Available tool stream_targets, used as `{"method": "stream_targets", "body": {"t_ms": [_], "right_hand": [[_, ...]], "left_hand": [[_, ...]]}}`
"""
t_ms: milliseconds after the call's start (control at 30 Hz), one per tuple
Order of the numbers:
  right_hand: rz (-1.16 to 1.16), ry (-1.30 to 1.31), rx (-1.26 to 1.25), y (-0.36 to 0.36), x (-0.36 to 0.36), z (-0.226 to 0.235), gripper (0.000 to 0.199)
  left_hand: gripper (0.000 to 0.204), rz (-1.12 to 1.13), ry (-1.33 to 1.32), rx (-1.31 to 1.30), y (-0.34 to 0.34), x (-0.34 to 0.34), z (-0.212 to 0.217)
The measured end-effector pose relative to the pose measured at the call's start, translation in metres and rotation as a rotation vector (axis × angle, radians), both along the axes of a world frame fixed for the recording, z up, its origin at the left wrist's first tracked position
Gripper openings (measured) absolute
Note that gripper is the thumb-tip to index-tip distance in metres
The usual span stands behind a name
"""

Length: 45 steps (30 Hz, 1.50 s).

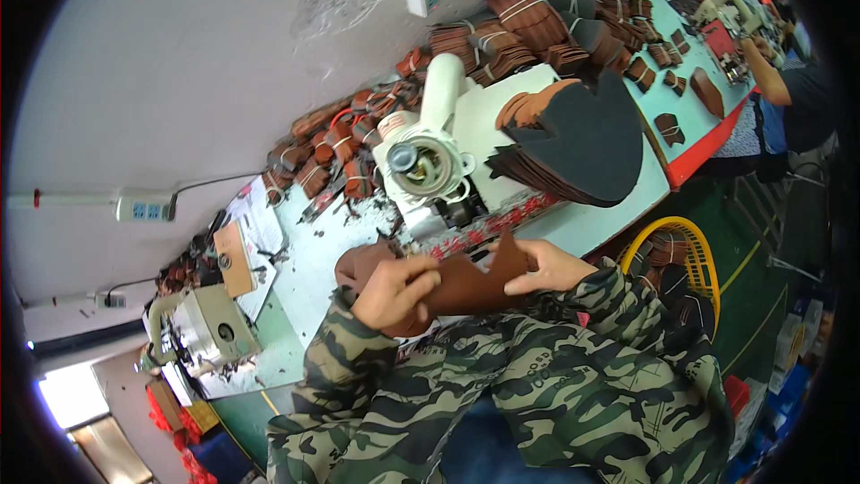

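A brown leather piece (473, 289) with a notched upper edge is stretched between my two hands, just in front of a cream-coloured machine (428, 161) that resembles a leather skiving machine. My left hand (396, 291) has its fingers curled over the piece's left part. On the right, my right hand (554, 266) pinches the other end between thumb and fingers. More brown leather (358, 263) shows behind my left hand; whether it is the same piece I cannot tell. To the right of the machine lies a fanned stack of large leather pieces (587, 148), dark on their upper faces.
Tied bundles of cut leather (528, 13) pile along the wall. A second machine (215, 332) stands at the left, near papers (258, 224). A yellow basket (708, 255) holding leather pieces is at my right. Another person (775, 81) works at the far right table.
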State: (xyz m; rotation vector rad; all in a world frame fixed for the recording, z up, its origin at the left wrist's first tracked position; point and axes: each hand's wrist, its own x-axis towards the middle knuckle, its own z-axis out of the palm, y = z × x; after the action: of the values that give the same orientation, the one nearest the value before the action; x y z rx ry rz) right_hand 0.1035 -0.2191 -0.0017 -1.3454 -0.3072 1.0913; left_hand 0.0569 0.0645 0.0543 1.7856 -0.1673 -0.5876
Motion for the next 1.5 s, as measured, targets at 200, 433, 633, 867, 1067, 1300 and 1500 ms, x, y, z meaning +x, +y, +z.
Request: {"method": "stream_targets", "body": {"t_ms": [200,433,633,867,1067,1300,1500], "right_hand": [[-0.244,-0.097,-0.222,0.031,-0.012,-0.021,0.024],[-0.270,0.015,-0.253,0.040,-0.006,-0.012,0.022],[-0.118,0.555,-0.156,0.028,-0.032,0.032,0.035],[-0.896,-0.753,-0.084,-0.036,0.021,0.098,0.026],[-0.366,-1.327,-0.778,-0.057,0.053,0.058,0.046],[-0.247,-0.788,-0.289,0.005,0.004,0.061,0.043],[-0.035,-0.374,-0.079,0.010,-0.002,0.016,0.053]], "left_hand": [[0.022,0.322,0.200,0.416,-0.016,0.009,-0.028],[0.029,0.270,0.022,0.506,-0.005,0.034,-0.061],[0.023,0.042,0.108,0.369,0.000,0.056,-0.062],[0.031,-0.020,-0.179,1.108,0.082,-0.010,-0.113],[0.034,0.109,-0.233,1.118,0.081,-0.052,-0.123],[0.028,-0.135,0.112,1.144,0.062,-0.040,-0.069],[0.017,-0.126,-0.148,0.111,0.005,-0.006,0.000]]}}
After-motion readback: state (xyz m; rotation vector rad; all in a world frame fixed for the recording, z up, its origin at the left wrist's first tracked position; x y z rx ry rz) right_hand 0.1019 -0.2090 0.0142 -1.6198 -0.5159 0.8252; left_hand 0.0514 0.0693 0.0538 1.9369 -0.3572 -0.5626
